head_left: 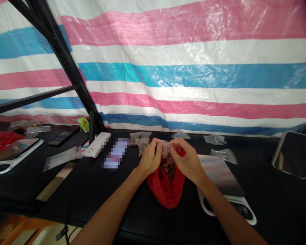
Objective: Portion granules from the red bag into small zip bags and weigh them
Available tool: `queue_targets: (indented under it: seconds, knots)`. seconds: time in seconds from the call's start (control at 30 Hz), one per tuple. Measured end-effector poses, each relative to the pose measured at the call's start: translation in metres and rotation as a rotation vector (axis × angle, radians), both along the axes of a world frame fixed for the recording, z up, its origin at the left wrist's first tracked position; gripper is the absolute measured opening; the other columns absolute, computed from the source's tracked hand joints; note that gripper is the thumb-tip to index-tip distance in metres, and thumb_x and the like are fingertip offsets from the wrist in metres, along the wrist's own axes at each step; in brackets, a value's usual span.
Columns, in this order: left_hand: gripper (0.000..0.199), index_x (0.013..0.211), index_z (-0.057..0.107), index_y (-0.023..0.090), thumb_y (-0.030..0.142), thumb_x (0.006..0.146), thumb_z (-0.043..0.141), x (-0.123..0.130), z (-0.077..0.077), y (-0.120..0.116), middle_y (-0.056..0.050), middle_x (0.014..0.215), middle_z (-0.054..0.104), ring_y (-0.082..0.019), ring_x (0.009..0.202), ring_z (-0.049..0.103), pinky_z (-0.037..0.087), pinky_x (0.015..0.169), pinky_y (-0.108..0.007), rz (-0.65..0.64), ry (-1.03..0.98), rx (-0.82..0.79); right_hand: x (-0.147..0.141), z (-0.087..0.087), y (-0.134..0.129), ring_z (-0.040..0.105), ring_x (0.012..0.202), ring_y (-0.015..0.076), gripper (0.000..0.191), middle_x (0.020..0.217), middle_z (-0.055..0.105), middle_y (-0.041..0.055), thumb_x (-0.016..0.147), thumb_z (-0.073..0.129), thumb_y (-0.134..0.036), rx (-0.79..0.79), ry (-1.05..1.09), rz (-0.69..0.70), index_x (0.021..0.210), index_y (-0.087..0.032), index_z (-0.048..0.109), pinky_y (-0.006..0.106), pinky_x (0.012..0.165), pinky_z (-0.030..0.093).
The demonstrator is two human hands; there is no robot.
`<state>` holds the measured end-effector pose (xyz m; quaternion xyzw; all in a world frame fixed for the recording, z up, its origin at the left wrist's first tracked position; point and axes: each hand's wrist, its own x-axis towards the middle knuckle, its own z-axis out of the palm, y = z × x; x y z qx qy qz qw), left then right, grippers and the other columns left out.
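Note:
Both hands meet above a red plastic bag [165, 190] whose open mouth shows small brown pieces [169, 169]. My left hand [151, 157] pinches the left side of a small clear plastic bag [164, 147]. On its right side, my right hand [187, 160] grips the same clear bag between thumb and fingers. What the small bag holds is hard to make out. Just left of the hands lie small clear bags with brown contents [143, 143]. A scale with a metal plate [223, 175] is partly under my right forearm.
Clear bags [223, 155] lie behind the scale. A white power bank [98, 144] and a blurred-out phone [116, 154] are to the left. A dark-screened device [294, 154] stands right. Beyond a black frame [66, 64], another scale [17, 156] sits at far left.

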<state>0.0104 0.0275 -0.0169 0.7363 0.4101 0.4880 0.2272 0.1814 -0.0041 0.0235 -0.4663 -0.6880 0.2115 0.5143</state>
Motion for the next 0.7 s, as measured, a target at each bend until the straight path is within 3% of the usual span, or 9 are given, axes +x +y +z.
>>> queue_targets:
  seconds: [0.13, 0.4, 0.57, 0.7]
  knots:
    - [0.026, 0.104, 0.058, 0.023, 0.038, 0.109, 0.037, -0.0022, 0.0003, 0.0012, -0.004, 0.093, 0.071, -0.019, 0.086, 0.067, 0.049, 0.078, -0.031, 0.014, -0.020, 0.003, -0.0018, 0.0016, -0.0005, 0.064, 0.086, 0.0209, 0.009, 0.097, 0.069, 0.0045, 0.096, 0.064, -0.030, 0.062, -0.013, 0.000, 0.097, -0.025, 0.071, 0.035, 0.083, 0.052]
    - [0.023, 0.104, 0.057, 0.023, 0.035, 0.109, 0.038, -0.0015, 0.0002, -0.0020, -0.004, 0.091, 0.068, -0.020, 0.085, 0.066, 0.048, 0.078, -0.031, -0.003, 0.048, 0.033, -0.0018, -0.0010, -0.0003, 0.060, 0.076, 0.0184, 0.011, 0.082, 0.064, 0.0010, 0.092, 0.062, -0.024, 0.050, 0.009, -0.053, 0.081, -0.024, 0.065, 0.032, 0.072, 0.048]
    - [0.023, 0.106, 0.056, 0.023, 0.036, 0.109, 0.037, 0.0000, -0.0026, -0.0013, -0.005, 0.094, 0.069, -0.020, 0.087, 0.066, 0.048, 0.079, -0.032, 0.037, 0.020, 0.036, -0.0058, -0.0022, -0.0011, 0.063, 0.078, 0.0193, 0.008, 0.089, 0.069, 0.0025, 0.093, 0.063, -0.030, 0.008, 0.050, -0.057, 0.093, -0.024, 0.068, 0.033, 0.074, 0.050]
    - [0.022, 0.105, 0.056, 0.023, 0.035, 0.109, 0.038, -0.0007, -0.0030, 0.0005, -0.005, 0.094, 0.069, -0.020, 0.088, 0.066, 0.048, 0.078, -0.032, 0.047, 0.006, 0.042, -0.0068, 0.0006, -0.0029, 0.061, 0.075, 0.0187, 0.011, 0.089, 0.068, 0.0030, 0.093, 0.066, -0.034, 0.004, 0.080, -0.033, 0.092, -0.023, 0.069, 0.033, 0.071, 0.050]
